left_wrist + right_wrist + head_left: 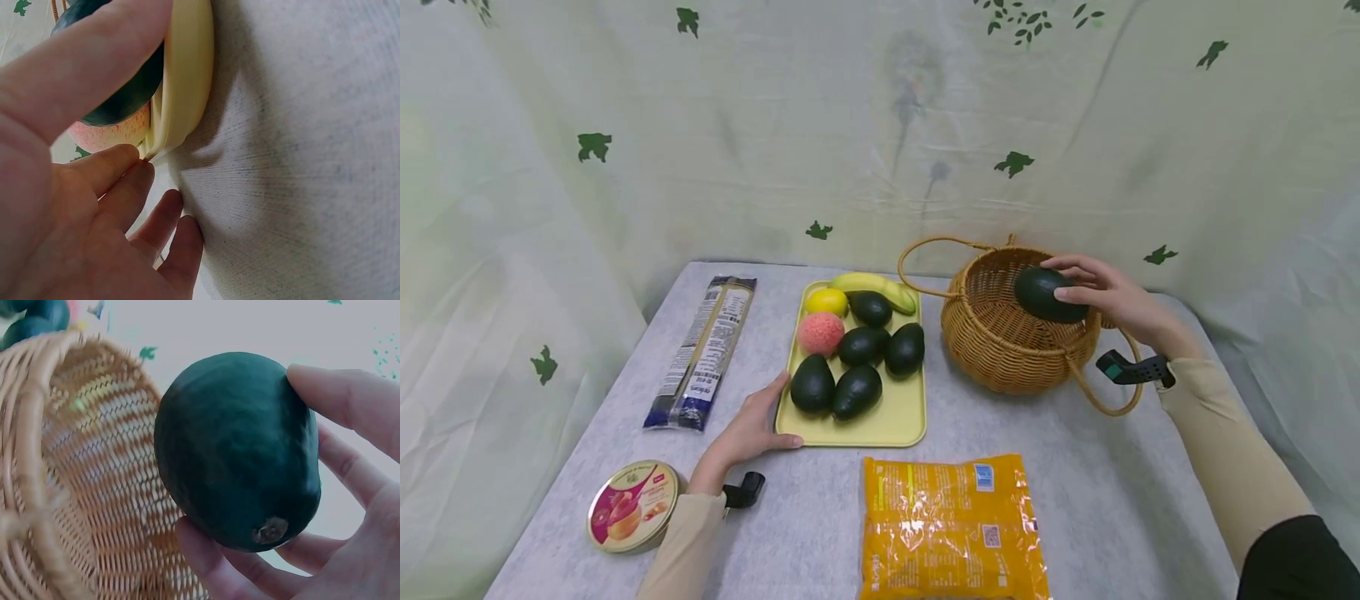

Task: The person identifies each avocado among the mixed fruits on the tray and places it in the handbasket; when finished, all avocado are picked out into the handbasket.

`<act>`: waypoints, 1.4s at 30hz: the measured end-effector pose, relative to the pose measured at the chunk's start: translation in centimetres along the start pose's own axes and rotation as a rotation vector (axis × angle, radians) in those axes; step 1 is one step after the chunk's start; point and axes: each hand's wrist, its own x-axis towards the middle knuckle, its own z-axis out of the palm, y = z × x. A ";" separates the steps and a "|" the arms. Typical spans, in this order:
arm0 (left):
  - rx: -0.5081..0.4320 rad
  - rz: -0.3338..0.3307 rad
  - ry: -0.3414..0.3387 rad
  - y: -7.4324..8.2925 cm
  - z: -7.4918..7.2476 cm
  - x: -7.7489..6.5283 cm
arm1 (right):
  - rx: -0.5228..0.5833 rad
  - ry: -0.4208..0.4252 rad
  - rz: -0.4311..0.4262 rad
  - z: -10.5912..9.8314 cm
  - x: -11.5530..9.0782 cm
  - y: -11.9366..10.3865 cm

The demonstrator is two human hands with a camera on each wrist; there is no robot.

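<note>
My right hand (1112, 302) grips a dark green avocado (1047, 295) above the mouth of a brown wicker basket (1000, 365). In the right wrist view, thumb and fingers lie around the avocado (237, 450), its stem scar showing, and the basket's woven inner wall (112, 450) is beside it. My left hand (751, 432) rests at the near left corner of a yellow tray (880, 430). Its fairly straight fingers (128, 181) touch the rim. On the tray lie several avocados (857, 392), a lemon (826, 302), a banana (880, 288) and a pinkish-red round fruit (821, 334).
Left of the tray lies a long, flat packet (703, 354). A round tin (632, 507) sits by the left forearm. An orange plastic bag (953, 529) lies at the table's near side. The basket's loop handles (1108, 404) stick out to both sides. A leaf-patterned curtain (850, 125) hangs behind.
</note>
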 end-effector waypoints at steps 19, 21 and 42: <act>-0.003 -0.002 -0.004 -0.2 0.1 0.0 | -0.050 -0.173 0.050 0.7 3.9 1.4; -0.004 0.007 0.001 -0.1 0.1 0.0 | -0.062 -0.215 0.054 1.0 4.4 1.3; -0.025 0.003 0.002 -0.1 0.2 0.0 | 0.030 -0.292 0.084 1.8 5.0 1.5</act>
